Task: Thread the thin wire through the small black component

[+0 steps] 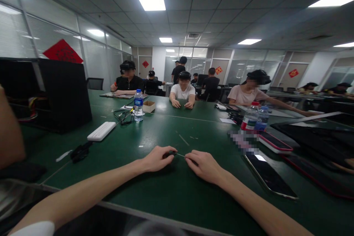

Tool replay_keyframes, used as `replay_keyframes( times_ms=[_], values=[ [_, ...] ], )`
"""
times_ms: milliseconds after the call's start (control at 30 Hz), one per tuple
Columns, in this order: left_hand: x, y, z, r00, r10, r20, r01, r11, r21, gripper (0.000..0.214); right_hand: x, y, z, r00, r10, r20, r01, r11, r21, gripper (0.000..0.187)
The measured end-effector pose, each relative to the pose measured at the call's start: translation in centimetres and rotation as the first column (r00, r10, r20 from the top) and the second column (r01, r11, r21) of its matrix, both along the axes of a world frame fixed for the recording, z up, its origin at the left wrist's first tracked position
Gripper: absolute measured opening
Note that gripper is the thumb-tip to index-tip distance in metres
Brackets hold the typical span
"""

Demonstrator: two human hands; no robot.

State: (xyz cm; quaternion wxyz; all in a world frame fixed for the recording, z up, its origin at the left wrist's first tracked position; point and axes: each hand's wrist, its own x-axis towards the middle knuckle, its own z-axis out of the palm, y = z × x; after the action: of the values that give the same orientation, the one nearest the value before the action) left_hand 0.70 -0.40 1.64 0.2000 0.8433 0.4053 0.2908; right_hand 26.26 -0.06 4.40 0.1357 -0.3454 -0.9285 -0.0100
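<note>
Over the green table (155, 184), my left hand (159, 158) is closed, with thumb and fingers pinching a small dark piece. A thin pale rod (180, 155) runs from that dark piece across the short gap to my right hand (204, 164). The fingertips of my right hand are pressed together at the rod's other end. Most of the object is hidden by my fingers, so I cannot make out its exact kind.
To the right lie a phone (269, 175) and a red-edged phone (275, 143), near bottles (250, 116). A white power strip (101, 131), water bottle (138, 106), small box (148, 107) and black computer case (65, 94) stand left. Several people sit around.
</note>
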Motion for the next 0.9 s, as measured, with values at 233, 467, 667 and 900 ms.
replay_keyframes(
  times_ms=[233, 467, 667, 900],
  values=[
    [0.0, -0.2, 0.1, 1.000, -0.016, -0.023, 0.016, 1.000, 0.000, 0.038, -0.2, -0.5, 0.7, 0.996, -0.030, 0.080, 0.030, 1.000, 0.009, 0.034],
    [0.0, -0.5, 0.3, 0.996, -0.030, -0.085, 0.034, 0.998, 0.047, 0.038, -0.9, -1.9, 1.5, 0.974, -0.100, 0.203, 0.086, 0.993, 0.077, 0.031],
    [0.3, -1.2, 0.4, 0.987, -0.044, -0.153, 0.059, 0.994, 0.092, 0.034, -1.5, -3.2, 1.4, 0.948, -0.145, 0.283, 0.092, 0.977, 0.192, 0.023],
    [0.6, -1.4, -0.1, 0.984, -0.057, -0.171, 0.076, 0.991, 0.108, 0.031, -1.2, -3.3, 1.1, 0.949, -0.122, 0.289, 0.058, 0.974, 0.220, 0.021]
  ],
)
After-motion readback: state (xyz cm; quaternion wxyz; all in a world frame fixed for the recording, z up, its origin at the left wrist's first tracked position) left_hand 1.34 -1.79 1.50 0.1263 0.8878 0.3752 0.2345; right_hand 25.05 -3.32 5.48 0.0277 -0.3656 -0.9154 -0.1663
